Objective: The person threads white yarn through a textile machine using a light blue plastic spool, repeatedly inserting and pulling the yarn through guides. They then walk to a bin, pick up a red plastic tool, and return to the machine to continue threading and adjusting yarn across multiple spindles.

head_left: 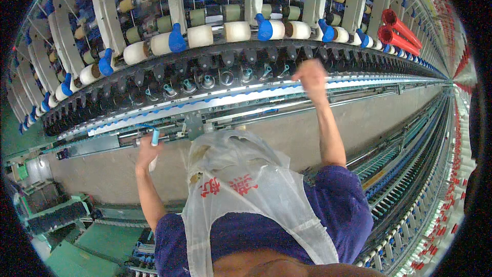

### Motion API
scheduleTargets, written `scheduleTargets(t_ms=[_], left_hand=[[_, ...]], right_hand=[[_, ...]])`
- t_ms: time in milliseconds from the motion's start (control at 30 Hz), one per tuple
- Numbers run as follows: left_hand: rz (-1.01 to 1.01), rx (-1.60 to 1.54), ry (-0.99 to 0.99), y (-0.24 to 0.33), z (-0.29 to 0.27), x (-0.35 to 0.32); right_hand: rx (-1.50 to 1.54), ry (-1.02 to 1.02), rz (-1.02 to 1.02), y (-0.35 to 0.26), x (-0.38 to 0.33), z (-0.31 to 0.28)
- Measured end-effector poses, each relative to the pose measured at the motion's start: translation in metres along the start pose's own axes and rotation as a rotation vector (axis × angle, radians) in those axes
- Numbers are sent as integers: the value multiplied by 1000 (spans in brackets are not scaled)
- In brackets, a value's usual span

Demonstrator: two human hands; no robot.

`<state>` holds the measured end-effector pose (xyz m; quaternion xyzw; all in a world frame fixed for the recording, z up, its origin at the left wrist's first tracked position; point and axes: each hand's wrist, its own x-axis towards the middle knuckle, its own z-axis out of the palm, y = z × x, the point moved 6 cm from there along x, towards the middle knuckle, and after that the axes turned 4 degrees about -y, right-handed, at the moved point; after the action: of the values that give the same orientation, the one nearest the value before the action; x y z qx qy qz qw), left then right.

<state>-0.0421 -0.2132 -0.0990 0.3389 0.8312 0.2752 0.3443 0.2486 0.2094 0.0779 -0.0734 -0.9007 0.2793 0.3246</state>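
My left hand is closed around a light blue tube, which looks like a bobbin and sticks up above the fingers beside the lower rail of the spinning frame. Something pale shows below that hand, too small to name. My right hand is raised at the row of black spindle fittings, just above the silver rail. It is smeared by motion, so whether its fingers hold anything is hidden. Small teal-tipped rings and guides run along the fittings to its left.
White rollers with blue end caps line the frame above the fittings. Red tubes lie at the upper right. A translucent plastic bag hangs over my front. Behind on the right stands another machine row; green machine parts are lower left.
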Motion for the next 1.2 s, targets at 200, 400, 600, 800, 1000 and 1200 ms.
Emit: scheduleTargets(t_ms=[200, 400, 600, 800, 1000, 1200], left_hand=[[56, -1350, 34, 38, 34, 11], [-4, -1756, 354, -1, 24, 36], [-174, -1064, 396, -71, -15, 16], [-14, -550, 205, -63, -7, 26], [233, 33, 478, -39, -16, 30], [80, -177, 436, -45, -2, 38]], right_hand=[[1412, 175, 686, 12, -13, 81], [53, -681, 368, 4, -28, 155], [-281, -653, 108, 38, -62, 205], [-394, -323, 306, 55, -62, 235], [-330, -222, 429, 57, -69, 230], [-426, -331, 417, 58, -58, 241]])
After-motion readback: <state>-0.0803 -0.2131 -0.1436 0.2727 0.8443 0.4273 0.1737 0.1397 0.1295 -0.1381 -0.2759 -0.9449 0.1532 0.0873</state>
